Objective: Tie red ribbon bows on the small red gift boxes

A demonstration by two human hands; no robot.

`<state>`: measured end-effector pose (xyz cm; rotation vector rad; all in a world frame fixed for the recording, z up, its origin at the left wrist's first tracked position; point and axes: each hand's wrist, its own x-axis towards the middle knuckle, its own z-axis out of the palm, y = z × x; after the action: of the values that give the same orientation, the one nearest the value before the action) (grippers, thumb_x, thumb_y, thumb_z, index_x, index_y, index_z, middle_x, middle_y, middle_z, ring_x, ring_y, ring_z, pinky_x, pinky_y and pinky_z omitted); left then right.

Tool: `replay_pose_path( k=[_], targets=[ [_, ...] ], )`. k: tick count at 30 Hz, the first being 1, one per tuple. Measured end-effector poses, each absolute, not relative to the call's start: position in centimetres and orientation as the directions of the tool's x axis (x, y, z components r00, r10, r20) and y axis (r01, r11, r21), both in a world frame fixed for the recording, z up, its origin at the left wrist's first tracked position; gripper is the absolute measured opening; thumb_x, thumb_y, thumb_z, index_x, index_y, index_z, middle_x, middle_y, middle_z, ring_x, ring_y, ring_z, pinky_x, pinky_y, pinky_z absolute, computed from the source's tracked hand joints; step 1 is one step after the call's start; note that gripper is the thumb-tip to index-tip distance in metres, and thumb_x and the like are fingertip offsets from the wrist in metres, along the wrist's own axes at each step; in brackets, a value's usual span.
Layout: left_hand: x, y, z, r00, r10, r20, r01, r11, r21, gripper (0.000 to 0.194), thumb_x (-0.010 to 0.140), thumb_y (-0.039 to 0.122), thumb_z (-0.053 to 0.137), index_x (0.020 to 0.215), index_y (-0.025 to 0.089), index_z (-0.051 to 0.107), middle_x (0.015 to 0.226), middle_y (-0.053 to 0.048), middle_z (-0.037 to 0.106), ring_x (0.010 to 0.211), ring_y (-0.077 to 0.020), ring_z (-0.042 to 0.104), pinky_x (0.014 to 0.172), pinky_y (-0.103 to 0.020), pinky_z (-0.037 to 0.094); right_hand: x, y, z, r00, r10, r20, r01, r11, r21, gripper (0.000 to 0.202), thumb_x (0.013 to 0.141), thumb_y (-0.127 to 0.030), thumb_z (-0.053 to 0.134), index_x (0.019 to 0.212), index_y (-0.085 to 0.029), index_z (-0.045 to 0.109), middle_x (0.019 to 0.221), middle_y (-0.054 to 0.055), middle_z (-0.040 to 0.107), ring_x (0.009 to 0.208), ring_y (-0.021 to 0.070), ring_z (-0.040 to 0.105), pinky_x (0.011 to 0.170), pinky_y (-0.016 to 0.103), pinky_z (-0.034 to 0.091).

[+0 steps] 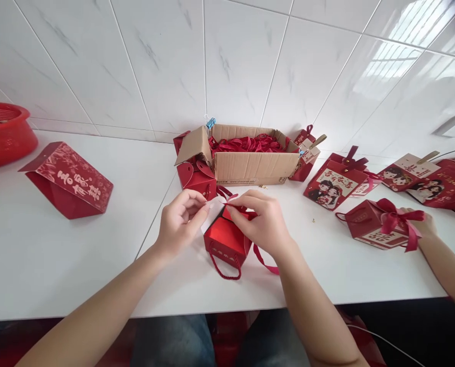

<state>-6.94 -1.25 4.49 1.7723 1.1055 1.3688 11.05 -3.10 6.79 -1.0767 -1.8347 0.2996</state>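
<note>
A small red gift box (227, 237) stands on the table in front of me, its red cord handle (227, 278) drooping at the front. My left hand (183, 219) is closed, thumb and index finger pinching the edge of the box's white-sided flap (214, 213). My right hand (261, 219) is closed over the top of the box, with a red ribbon (266, 260) pinched at its fingertips. One length of that ribbon trails onto the table at the right. My right fingers partly cover the top of the box.
Behind stands a cardboard carton (250, 169) full of red ribbons, beside another red box (197, 178). A larger red box (69, 181) and a red plastic basket (5, 135) are left. At right, another person's hand (426, 224) touches a bow-tied box (376, 224), near several finished-looking boxes (330, 183).
</note>
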Motion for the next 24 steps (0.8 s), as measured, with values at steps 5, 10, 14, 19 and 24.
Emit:
replay_pose_path(
  k=[5, 10, 14, 19, 24],
  targets=[
    [-6.9, -1.3, 4.6, 0.07, 0.948, 0.311, 0.13, -0.317, 0.939, 0.019, 0.079, 0.032, 0.067, 0.084, 0.018, 0.056, 0.073, -0.001, 0.067, 0.072, -0.0134, 0.063, 0.064, -0.023, 0.048, 9.7, -3.0, 5.7, -0.217, 0.768, 0.603, 0.75, 0.527, -0.401, 0.018, 0.084, -0.012, 0.057, 0.078, -0.016, 0.073, 0.078, 0.008, 0.068, 0.077, 0.0188, 0.061, 0.072, 0.031, 0.048],
    [-6.8, -1.4, 4.3, 0.113, 0.949, 0.295, 0.058, -0.302, 0.951, 0.019, 0.079, 0.03, 0.069, 0.087, 0.019, 0.056, 0.074, 0.001, 0.068, 0.073, -0.0114, 0.063, 0.068, -0.02, 0.049, 9.2, -3.2, 5.5, -0.277, 0.768, 0.578, 0.832, 0.493, -0.256, 0.021, 0.085, -0.012, 0.055, 0.076, -0.017, 0.073, 0.073, 0.005, 0.066, 0.069, 0.0174, 0.056, 0.067, 0.031, 0.044],
    [-7.0, -1.3, 3.9, 0.132, 0.942, 0.308, 0.045, -0.316, 0.948, 0.018, 0.08, 0.028, 0.069, 0.089, 0.019, 0.056, 0.076, 0.001, 0.068, 0.074, -0.0109, 0.064, 0.068, -0.019, 0.051, 9.1, -3.3, 5.4, -0.273, 0.743, 0.611, 0.828, 0.505, -0.244, 0.021, 0.085, -0.012, 0.054, 0.077, -0.018, 0.073, 0.076, 0.006, 0.068, 0.07, 0.0175, 0.058, 0.069, 0.031, 0.045],
    [-7.2, -1.7, 3.9, 0.176, 0.934, 0.31, 0.039, -0.321, 0.946, 0.02, 0.081, 0.03, 0.068, 0.093, 0.018, 0.058, 0.081, -0.001, 0.069, 0.078, -0.0119, 0.065, 0.071, -0.02, 0.053, 9.2, -3.3, 5.3, -0.251, 0.711, 0.657, 0.796, 0.538, -0.277, 0.019, 0.086, -0.011, 0.054, 0.083, -0.017, 0.072, 0.08, 0.006, 0.071, 0.079, 0.0199, 0.063, 0.073, 0.032, 0.047],
    [-7.3, -1.7, 3.9, 0.218, 0.928, 0.303, 0.045, -0.32, 0.946, 0.024, 0.083, 0.036, 0.066, 0.1, 0.018, 0.063, 0.083, -0.002, 0.067, 0.08, -0.0124, 0.063, 0.071, -0.02, 0.053, 9.4, -3.2, 5.2, -0.25, 0.732, 0.634, 0.758, 0.556, -0.343, 0.018, 0.087, -0.012, 0.055, 0.085, -0.019, 0.072, 0.086, 0.006, 0.073, 0.084, 0.0201, 0.065, 0.076, 0.033, 0.048]
  ],
)
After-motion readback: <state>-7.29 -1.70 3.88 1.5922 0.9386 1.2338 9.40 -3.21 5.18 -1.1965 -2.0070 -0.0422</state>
